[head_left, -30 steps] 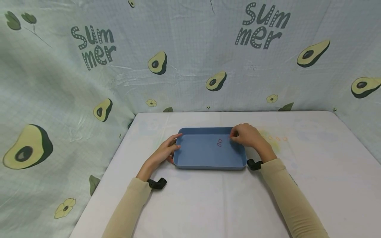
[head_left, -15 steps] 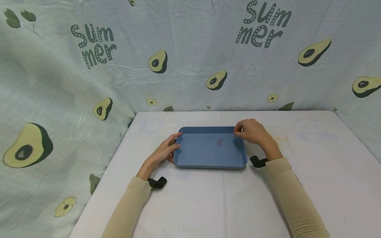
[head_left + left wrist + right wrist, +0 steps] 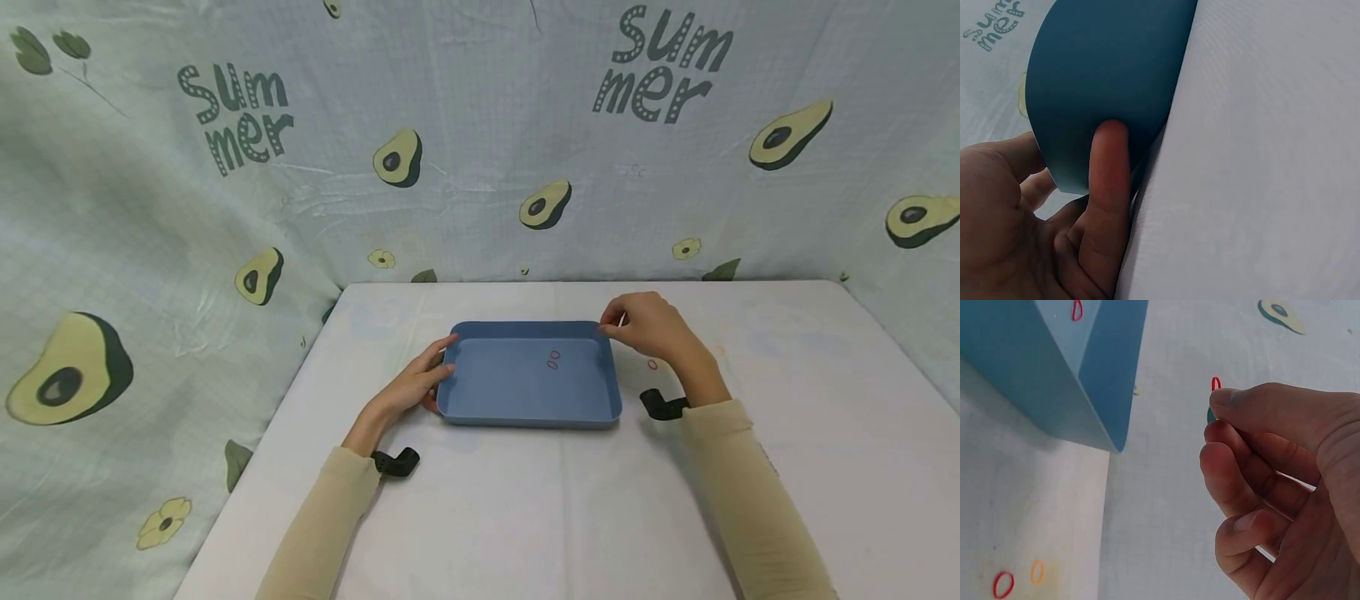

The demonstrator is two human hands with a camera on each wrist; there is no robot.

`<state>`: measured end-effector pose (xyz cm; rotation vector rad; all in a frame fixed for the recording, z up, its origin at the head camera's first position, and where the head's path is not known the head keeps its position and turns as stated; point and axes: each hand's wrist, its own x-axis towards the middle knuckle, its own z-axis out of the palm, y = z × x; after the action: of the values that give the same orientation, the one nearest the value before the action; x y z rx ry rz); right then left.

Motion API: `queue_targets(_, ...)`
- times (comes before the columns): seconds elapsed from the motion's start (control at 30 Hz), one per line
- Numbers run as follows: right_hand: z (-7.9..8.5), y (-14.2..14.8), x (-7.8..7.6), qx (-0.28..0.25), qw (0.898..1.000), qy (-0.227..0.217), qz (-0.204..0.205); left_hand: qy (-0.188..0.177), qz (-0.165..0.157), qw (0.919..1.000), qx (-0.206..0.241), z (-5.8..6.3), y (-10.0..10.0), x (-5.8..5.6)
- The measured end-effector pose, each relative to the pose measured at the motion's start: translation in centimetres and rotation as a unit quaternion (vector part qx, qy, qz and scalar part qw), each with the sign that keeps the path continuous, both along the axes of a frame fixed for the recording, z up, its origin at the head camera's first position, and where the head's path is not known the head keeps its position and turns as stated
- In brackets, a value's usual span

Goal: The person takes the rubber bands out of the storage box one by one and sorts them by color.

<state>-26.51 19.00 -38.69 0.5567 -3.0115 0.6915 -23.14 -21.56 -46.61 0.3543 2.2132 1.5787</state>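
A thin red loop (image 3: pixel 1214 382), judged light, stretchy rubber, is aptly pinched at one end by the right hand (image 3: pixel 651 323).

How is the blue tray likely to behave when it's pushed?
The blue tray probably stays stiff, showing no bend where the left hand holds it. Low and wide, it seems unlikely to tip. Its smooth-looking surface may let it slide.
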Motion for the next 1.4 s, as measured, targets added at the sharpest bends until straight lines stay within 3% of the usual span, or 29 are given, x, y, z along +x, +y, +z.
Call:
queue_targets(0.53,-1.6,5.2,1.4,0.019,1.000,-0.024,0.001,0.007,0.006,0.9999,-0.006,0.1,0.2,-0.1)
queue_targets(0.77,-2.2,7.8,2.2,0.031,0.999,-0.036,-0.008,0.002,0.026,0.9995,-0.018,0.0,0.5,-0.1)
queue_targets(0.97,-3.0,10.1,2.8,0.034,0.999,-0.040,-0.004,-0.004,0.009,0.9999,-0.003,-0.3,0.6,-0.2)
queue_targets(1.23,-3.9,11.5,2.2,0.022,0.999,-0.044,-0.011,-0.010,0.017,0.9998,-0.001,-0.3,0.4,-0.1)
queue_targets(1.4,-4.7,11.3,1.5,-0.009,0.997,-0.069,-0.029,-0.003,0.020,0.9998,-0.002,-0.1,0.3,0.0)
